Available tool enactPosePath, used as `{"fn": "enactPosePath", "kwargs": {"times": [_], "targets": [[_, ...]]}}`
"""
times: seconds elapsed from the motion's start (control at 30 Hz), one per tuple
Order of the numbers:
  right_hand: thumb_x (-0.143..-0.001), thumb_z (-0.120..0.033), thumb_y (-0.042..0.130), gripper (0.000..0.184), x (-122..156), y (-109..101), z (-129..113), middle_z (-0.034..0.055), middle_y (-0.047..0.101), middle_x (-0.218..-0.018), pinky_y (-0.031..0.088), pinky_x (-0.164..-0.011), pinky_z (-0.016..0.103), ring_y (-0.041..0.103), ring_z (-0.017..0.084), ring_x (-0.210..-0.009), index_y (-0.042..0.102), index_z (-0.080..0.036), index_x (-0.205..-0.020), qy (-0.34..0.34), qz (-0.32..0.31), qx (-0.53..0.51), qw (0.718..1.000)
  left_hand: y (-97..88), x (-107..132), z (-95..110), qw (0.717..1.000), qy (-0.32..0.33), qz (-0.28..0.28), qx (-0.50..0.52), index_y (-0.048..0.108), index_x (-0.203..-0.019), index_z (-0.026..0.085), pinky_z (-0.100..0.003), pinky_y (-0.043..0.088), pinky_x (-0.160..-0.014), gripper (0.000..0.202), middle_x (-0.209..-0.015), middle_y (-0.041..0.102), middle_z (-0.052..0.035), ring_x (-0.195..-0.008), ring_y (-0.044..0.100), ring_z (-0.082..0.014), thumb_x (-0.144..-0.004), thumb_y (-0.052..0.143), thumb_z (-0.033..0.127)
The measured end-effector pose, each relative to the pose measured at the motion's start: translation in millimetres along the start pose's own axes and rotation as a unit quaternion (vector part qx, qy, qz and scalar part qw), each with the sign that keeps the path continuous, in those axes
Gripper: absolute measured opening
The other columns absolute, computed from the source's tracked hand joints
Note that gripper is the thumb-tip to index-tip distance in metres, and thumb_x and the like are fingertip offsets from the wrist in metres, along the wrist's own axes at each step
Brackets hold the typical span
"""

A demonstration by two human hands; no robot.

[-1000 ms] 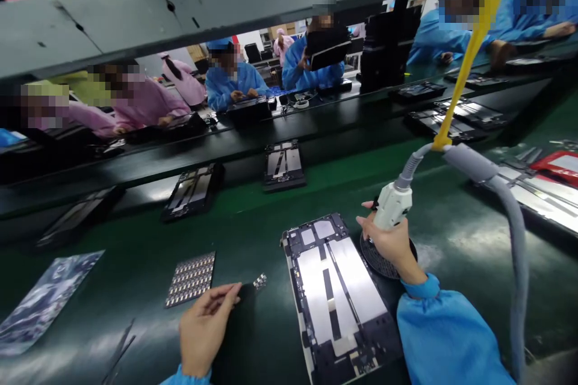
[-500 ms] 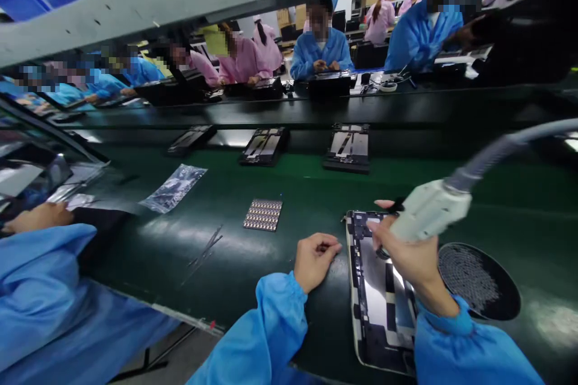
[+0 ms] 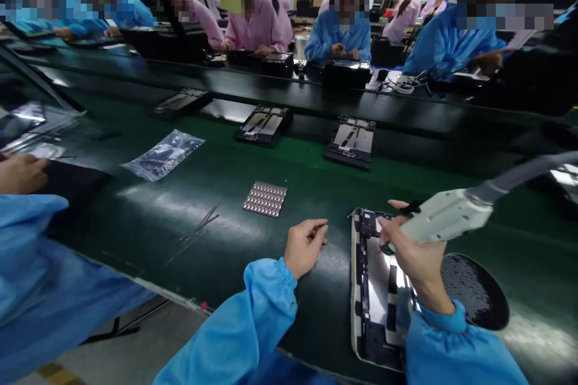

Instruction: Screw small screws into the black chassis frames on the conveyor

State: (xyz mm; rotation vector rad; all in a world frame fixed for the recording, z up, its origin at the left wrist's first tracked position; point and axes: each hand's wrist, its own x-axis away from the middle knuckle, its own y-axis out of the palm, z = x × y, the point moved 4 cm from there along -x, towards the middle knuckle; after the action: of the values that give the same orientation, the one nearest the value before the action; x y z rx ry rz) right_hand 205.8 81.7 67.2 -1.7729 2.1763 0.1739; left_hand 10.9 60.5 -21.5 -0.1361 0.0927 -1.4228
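Observation:
My right hand (image 3: 419,255) is wrapped round a pale hand tool (image 3: 447,216) with a thick grey hose at its back. The tool's dark front end points down over the upper part of an opened tablet (image 3: 374,307), whose inside has a silvery plate and black strips. My right forearm hides the tablet's lower right. To the left of the tablet, apart from it, my left hand (image 3: 304,246) rests near the green bench with its fingers curled and the thumb pressed to them. Whatever those fingertips hold is too small to make out. A round black dish (image 3: 476,292) of tiny pieces lies right of the tablet.
A panel of small parts (image 3: 265,198), tweezers (image 3: 198,228) and a clear plastic bag (image 3: 165,155) lie on the bench (image 3: 235,258). Several opened devices (image 3: 351,141) stand along the back. A co-worker's hand (image 3: 22,174) is at far left; others sit across.
The camera view has tilted and shifted. My left hand is a little farther from the tablet's edge. My right hand still holds the tool above the tablet.

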Motion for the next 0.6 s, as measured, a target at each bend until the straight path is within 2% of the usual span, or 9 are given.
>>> {"fn": "enactPosePath", "kwargs": {"times": [0.2,0.43,0.6], "targets": [[-0.075,-0.023,0.072,0.031,-5,21,0,-0.0079,0.057,-0.047,0.05,-0.056,0.032,0.053,0.014,-0.042,0.059,-0.017,-0.103,0.011,-0.025,-0.032,0.999,0.5,2,0,1.0,-0.009,-0.016,-0.007,0.07,-0.098,0.015,-0.02,0.056,-0.063,0.023,-0.089,0.074,-0.0081,-0.084,0.072,-0.0177,-0.087,0.054,0.027],[-0.073,-0.025,0.074,0.033,-5,27,6,-0.0079,0.055,-0.046,0.049,-0.055,0.033,0.052,0.014,-0.04,0.059,-0.017,-0.102,0.017,-0.026,-0.034,0.999,2.0,2,2,1.0,0.016,-0.016,-0.006,0.061,-0.105,0.015,-0.019,0.054,-0.059,0.021,-0.078,0.07,-0.0031,-0.062,0.069,-0.0107,-0.089,0.049,0.021],[-0.074,-0.026,0.073,0.034,-5,26,9,-0.008,0.055,-0.046,0.049,-0.056,0.034,0.052,0.014,-0.041,0.058,-0.016,-0.102,0.017,-0.029,-0.028,0.999,1.0,2,1,1.0,0.027,-0.005,-0.005,0.064,-0.093,0.014,-0.019,0.055,-0.056,0.018,-0.074,0.07,-0.0039,-0.061,0.07,-0.0124,-0.088,0.047,0.016]]}}
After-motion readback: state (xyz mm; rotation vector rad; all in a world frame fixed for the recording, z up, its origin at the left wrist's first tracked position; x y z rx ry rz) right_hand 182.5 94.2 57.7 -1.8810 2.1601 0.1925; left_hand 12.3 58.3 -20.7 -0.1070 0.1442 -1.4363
